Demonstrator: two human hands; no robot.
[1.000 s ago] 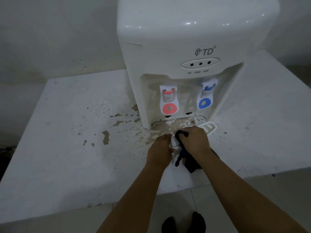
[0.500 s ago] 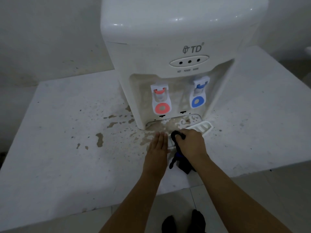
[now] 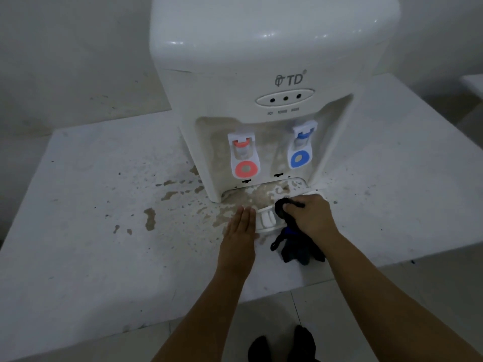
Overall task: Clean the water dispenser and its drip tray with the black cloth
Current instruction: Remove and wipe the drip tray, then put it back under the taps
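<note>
A white water dispenser stands on a white table, with a red tap and a blue tap in its stained recess. The white slotted drip tray lies on the table in front of the dispenser's base. My right hand rests on the tray's right part and grips the black cloth, which hangs down toward me. My left hand lies flat with fingers straight, pressed against the tray's left end.
Brown dried stains spot the white table left of and under the dispenser. The table's near edge runs just below my forearms, with tiled floor and my dark shoes beneath. A wall stands close behind.
My left hand has flattened from a curled grip on the tray to straight fingers beside it. The right hand with the cloth stays on the tray. The view has shifted a little.
</note>
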